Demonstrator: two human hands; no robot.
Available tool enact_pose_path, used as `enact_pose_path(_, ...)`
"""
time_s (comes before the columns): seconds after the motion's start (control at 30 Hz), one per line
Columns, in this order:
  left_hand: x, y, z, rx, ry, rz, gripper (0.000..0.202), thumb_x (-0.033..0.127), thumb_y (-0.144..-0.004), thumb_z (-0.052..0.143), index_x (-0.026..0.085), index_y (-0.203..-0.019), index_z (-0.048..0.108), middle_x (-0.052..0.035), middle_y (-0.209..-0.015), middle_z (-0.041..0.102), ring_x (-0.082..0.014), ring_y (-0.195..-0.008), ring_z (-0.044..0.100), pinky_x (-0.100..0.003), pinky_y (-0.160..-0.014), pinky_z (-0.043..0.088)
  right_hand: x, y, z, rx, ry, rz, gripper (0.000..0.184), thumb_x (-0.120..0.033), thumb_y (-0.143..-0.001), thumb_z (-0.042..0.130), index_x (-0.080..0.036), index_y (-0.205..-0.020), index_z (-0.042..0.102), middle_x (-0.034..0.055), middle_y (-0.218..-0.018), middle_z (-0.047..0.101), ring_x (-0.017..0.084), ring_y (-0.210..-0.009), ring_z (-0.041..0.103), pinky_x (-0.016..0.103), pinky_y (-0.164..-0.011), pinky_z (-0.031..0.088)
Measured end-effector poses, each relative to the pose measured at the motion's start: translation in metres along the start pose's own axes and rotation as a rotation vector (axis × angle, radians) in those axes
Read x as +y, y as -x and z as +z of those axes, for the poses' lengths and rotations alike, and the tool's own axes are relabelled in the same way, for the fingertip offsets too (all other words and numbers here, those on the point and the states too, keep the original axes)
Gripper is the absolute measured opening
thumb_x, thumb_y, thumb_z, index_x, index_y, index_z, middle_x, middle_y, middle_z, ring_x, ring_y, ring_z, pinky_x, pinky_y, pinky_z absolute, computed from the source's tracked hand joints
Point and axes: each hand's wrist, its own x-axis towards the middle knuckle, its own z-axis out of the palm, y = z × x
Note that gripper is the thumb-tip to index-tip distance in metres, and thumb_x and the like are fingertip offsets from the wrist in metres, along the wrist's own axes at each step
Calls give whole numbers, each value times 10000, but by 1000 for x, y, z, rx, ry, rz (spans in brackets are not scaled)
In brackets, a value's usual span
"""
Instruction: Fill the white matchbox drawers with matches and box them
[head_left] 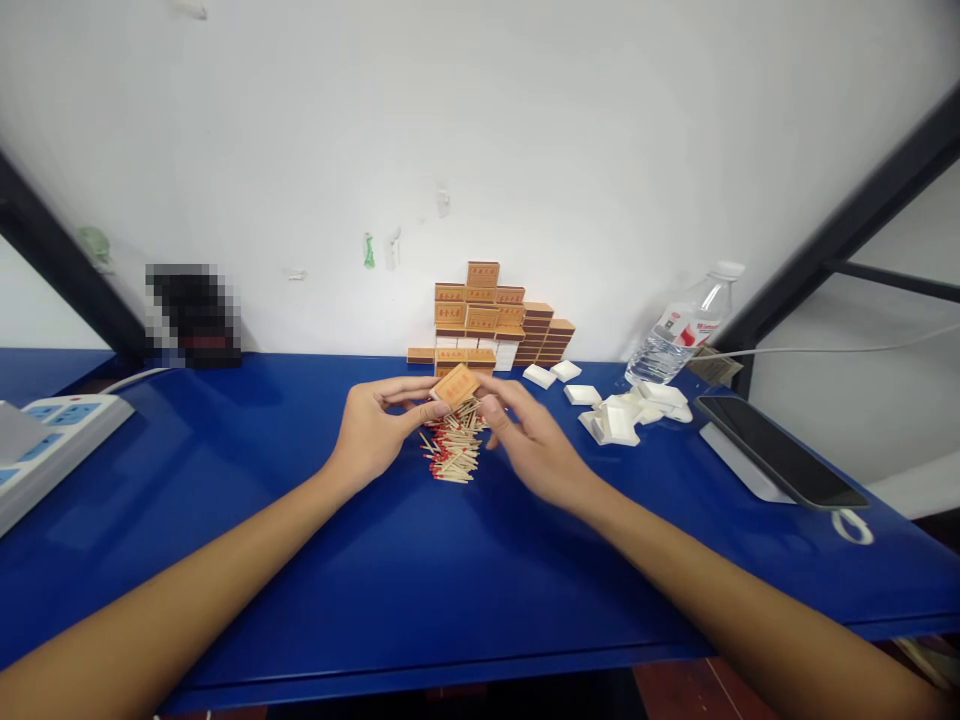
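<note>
An orange matchbox (456,386) is held tilted above a loose pile of red-tipped matches (454,455). My left hand (379,425) grips its left side, with the thumb on the near edge and the fingers behind. From the other side, my right hand (529,435) has its forefinger at the box's right end and its thumb just below; some of its fingertips are hidden. Beyond the hands, a stepped stack of matchboxes (481,315) stands against the wall. White inner trays (619,420) lie heaped to the right of the pile.
A water bottle (682,325) leans near the wall at the right. In front of it, a phone (780,450) rests on a white object. At the left edge is a power strip (71,440); a blurred dark object (196,315) stands behind it. The tabletop (375,600) is blue.
</note>
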Motion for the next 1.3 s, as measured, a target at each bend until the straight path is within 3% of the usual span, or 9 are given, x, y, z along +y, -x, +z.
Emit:
enact_pose_path(0.17, -1, 4, 0, -13, -136, 93, 502, 401, -786, 873, 235, -1252, 791, -68, -1095, 827, -264, -934, 772, -411, -886, 626, -10, 10, 7, -54, 165, -66, 600, -437, -1080, 472, -235, -1636, 375, 150, -1387, 557, 253, -1167, 595, 416, -903, 583)
enact_pose_path(0.4, 3, -2, -5, -137, -228, 120, 486, 381, -851, 809, 221, -1306, 747, -58, -1029, 822, -224, -897, 743, -356, -850, 589, -5, 4, -2, -76, 265, -164, 504, -415, -1062, 514, -200, -1516, 540, 130, -1190, 663, 224, -968, 637, 340, -705, 567)
enact_pose_path(0.63, 10, 7, 3, -170, -143, 93, 391, 482, -1022, 584, 217, -1250, 760, -63, -1124, 799, -225, -965, 735, -354, -875, 582, 1, 1, -8, 6, 472, -160, 249, -430, -986, 666, -228, -1117, 729, 40, -865, 745, 191, -719, 647, 338, -684, 504)
enact_pose_path(0.8, 13, 12, 8, -149, -179, 95, 488, 502, -857, 797, 230, -1260, 751, -70, -1108, 801, -238, -914, 732, -364, -834, 596, -1, 2, -9, 79, 566, -252, 149, -376, -974, 669, -232, -960, 706, 43, -814, 736, 195, -706, 639, 335, -685, 479)
enact_pose_path(0.93, 8, -17, -22, -81, -310, 184, 435, 481, -819, 822, 224, -1168, 785, -85, -1156, 793, -250, -1000, 732, -375, -892, 579, -2, 0, -10, 77, 558, -277, 211, -432, -1015, 616, -243, -1003, 710, 50, -832, 738, 202, -741, 645, 336, -704, 478)
enact_pose_path(1.03, -7, -50, -58, 50, -385, 117, 394, 512, -828, 788, 196, -1063, 806, -94, -1127, 807, -254, -977, 735, -376, -884, 571, 4, -7, -16, 99, 588, -246, 235, -422, -1038, 568, -239, -985, 705, 49, -848, 745, 200, -754, 652, 330, -714, 468)
enact_pose_path(1.1, -21, -68, -76, -2, -483, 59, 354, 505, -818, 781, 203, -1001, 813, -81, -1127, 812, -264, -1018, 729, -382, -934, 551, 10, -13, -24, 110, 646, -213, 262, -408, -1046, 538, -233, -939, 701, 52, -833, 743, 202, -741, 649, 326, -700, 448)
enact_pose_path(1.2, -41, -86, -86, -45, -601, -37, 342, 463, -703, 852, 217, -937, 819, -66, -961, 830, -271, -909, 744, -383, -875, 561, 16, -20, -36, 142, 744, -185, 279, -381, -1043, 520, -224, -888, 691, 49, -785, 725, 204, -717, 639, 320, -692, 417)
enact_pose_path(1.3, -54, -94, -86, 23, -660, -67, 422, 478, -685, 863, 194, -990, 797, -94, -990, 822, -282, -919, 738, -374, -825, 557, 18, -25, -46, 190, 833, -137, 275, -365, -1032, 527, -222, -855, 683, 43, -766, 726, 208, -712, 646, 314, -672, 384)
